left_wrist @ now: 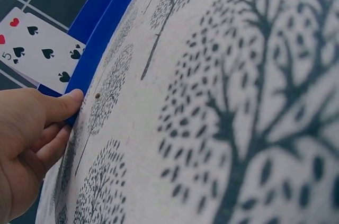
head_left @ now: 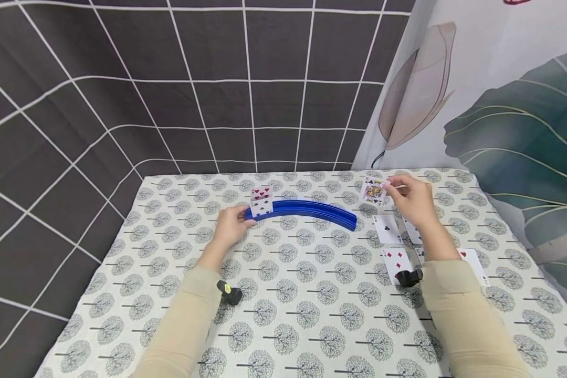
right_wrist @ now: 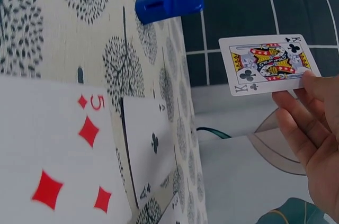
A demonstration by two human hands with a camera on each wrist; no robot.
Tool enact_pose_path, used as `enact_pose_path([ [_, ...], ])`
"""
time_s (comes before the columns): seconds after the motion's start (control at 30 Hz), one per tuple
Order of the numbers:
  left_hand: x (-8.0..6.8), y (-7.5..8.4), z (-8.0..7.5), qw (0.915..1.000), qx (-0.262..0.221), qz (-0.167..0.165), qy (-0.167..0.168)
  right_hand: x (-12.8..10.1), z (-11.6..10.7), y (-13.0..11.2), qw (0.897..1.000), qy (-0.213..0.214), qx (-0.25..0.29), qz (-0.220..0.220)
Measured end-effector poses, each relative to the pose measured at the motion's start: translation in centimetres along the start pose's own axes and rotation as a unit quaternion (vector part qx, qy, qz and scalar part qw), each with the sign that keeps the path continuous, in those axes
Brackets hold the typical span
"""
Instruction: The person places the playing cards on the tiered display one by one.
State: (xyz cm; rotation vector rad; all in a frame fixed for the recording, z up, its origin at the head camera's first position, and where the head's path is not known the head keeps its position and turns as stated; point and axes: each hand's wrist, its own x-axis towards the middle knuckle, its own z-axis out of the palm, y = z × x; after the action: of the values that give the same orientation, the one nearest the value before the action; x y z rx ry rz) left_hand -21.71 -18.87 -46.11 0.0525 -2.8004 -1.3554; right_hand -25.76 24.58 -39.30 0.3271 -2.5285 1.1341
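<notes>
A blue curved card rack (head_left: 307, 209) lies on the table. My left hand (head_left: 233, 224) grips its left end, the thumb on the front wall in the left wrist view. Standing in that end are a five of spades (left_wrist: 47, 52) and, behind it, a hearts card (head_left: 262, 192) whose top shows. Right of the rack, my right hand (head_left: 413, 202) pinches a king of clubs (right_wrist: 270, 65) by one edge. It is held above the table, its face showing in the right wrist view. Below that hand lie an ace of clubs (right_wrist: 151, 150) and a five of diamonds (head_left: 395, 262), face up.
More face-up cards lie partly hidden beneath the right forearm, among them a card with a red heart (head_left: 474, 265). The tree-print tablecloth (head_left: 307, 315) meets a dark tiled-pattern backdrop (head_left: 283, 105) behind. A leaf-print curtain (head_left: 501, 79) hangs at the right.
</notes>
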Motion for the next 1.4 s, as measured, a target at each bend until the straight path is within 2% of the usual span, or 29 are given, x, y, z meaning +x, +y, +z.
enact_pose_path([
  [0.73, 0.0, 0.0, 0.0, 1.0, -0.004, 0.005, 0.002, 0.8, 2.6, -1.4, 1.0, -0.011, 0.013, 0.001],
  [0.9, 0.1, -0.1, 0.1, 0.9999, -0.011, 0.002, -0.001, 1.0, 3.2, -1.8, 0.999, -0.016, 0.034, -0.008],
  [1.4, 0.1, -0.2, 0.0, 0.9999, -0.01, 0.009, 0.0, 1.5, 4.8, -3.1, 0.999, -0.005, 0.03, -0.039],
])
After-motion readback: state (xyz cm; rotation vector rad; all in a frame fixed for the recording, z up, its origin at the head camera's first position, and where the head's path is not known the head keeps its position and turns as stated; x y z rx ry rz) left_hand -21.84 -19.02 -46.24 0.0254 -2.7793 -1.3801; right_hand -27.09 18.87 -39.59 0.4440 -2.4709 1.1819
